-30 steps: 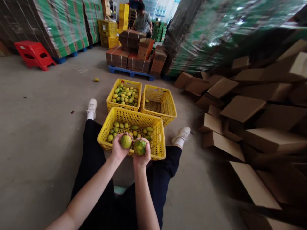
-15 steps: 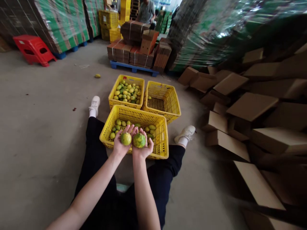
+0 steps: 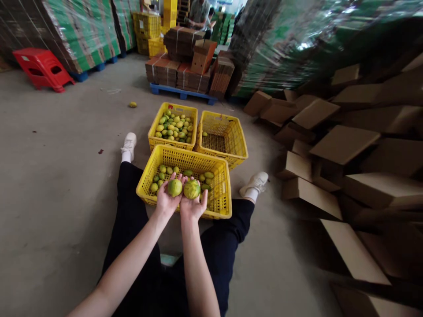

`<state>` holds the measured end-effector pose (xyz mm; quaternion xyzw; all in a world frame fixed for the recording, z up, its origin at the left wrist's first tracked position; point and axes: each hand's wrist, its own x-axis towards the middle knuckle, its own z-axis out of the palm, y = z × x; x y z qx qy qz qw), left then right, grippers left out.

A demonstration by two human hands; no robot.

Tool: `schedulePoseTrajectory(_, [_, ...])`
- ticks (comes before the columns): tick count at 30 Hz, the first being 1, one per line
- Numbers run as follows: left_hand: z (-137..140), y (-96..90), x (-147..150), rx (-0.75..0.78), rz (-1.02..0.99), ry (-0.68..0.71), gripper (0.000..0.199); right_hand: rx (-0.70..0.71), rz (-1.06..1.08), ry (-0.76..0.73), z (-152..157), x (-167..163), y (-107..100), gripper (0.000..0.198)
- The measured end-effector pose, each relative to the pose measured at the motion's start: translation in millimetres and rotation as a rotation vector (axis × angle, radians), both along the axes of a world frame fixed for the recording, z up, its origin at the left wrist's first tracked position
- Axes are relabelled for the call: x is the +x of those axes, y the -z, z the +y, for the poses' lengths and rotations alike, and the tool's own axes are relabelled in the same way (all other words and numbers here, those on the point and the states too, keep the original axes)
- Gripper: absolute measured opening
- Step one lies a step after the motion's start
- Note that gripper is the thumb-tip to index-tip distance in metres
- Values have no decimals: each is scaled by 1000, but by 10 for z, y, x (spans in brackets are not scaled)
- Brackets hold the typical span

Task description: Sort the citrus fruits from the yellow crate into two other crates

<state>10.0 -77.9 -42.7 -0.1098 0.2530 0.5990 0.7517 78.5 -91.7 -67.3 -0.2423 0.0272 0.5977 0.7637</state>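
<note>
Both hands are held close together, palms up, over the near edge of a yellow plastic crate (image 3: 185, 154). On the palm and fingers of my left hand (image 3: 166, 203) rests a green-yellow lemon (image 3: 174, 187). A second lemon (image 3: 192, 189), mottled green and yellow, lies in my right hand (image 3: 193, 208), whose thumb sticks out to the side. The fingers of both hands are partly hidden behind the fruit. Inside the crate below, several greenish lemons (image 3: 153, 187) lie to the left and several more (image 3: 209, 175) to the right.
Behind stand a yellow crate (image 3: 150, 140) full of lemons (image 3: 175, 125) and another crate (image 3: 243, 136) with one fruit visible. A single fruit (image 3: 132, 104) lies on the floor. Loose cardboard boxes (image 3: 345, 143) crowd the right. A red stool (image 3: 42, 70), a blue pallet (image 3: 181, 93) and a person (image 3: 198, 13) are farther back.
Both lemons have turned in the hands and show different sides. The hands stay nearly in place. A second person now shows at the back, and the view has shifted slightly.
</note>
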Motion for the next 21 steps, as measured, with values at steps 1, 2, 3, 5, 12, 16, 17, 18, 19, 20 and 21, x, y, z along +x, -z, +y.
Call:
schedulePoseTrajectory(1, [-5, 17, 0, -4, 4, 0, 35, -10, -4, 1, 2, 3, 13, 38])
schedulePoseTrajectory(2, [-17, 50, -6, -11, 9, 5, 33, -19, -9, -2, -3, 13, 35, 39])
schedulePoseTrajectory(3, [-39, 104, -20, -20, 19, 18, 31, -30, -14, -13, -22, 35, 71, 38])
schedulePoseTrajectory(5, [-135, 278, -82, -43, 63, 73, 22, -65, -21, -53, -112, 121, 187, 34])
schedulePoseTrajectory(12, [-905, 1079, -471, -331, 509, 522, 19, -291, -124, -139, -974, 732, 847, 30])
schedulePoseTrajectory(16, [-818, 920, -427, -359, 533, 836, 30, -428, -145, -150, -1437, 950, 1026, 38])
schedulePoseTrajectory(17, [-625, 774, -394, -332, 516, 839, 27, -448, -124, -158, -1502, 972, 1025, 39])
schedulePoseTrajectory(18, [-363, 592, -366, -303, 496, 851, 21, -456, -99, -169, -1545, 983, 1006, 39])
schedulePoseTrajectory(19, [-44, 383, -346, -254, 480, 827, 15, -458, -75, -177, -1565, 983, 969, 39])
schedulePoseTrajectory(20, [312, 157, -339, -207, 464, 797, 19, -454, -56, -180, -1566, 974, 916, 39])
schedulePoseTrajectory(21, [678, -71, -343, -157, 455, 751, 28, -443, -41, -177, -1552, 956, 850, 39])
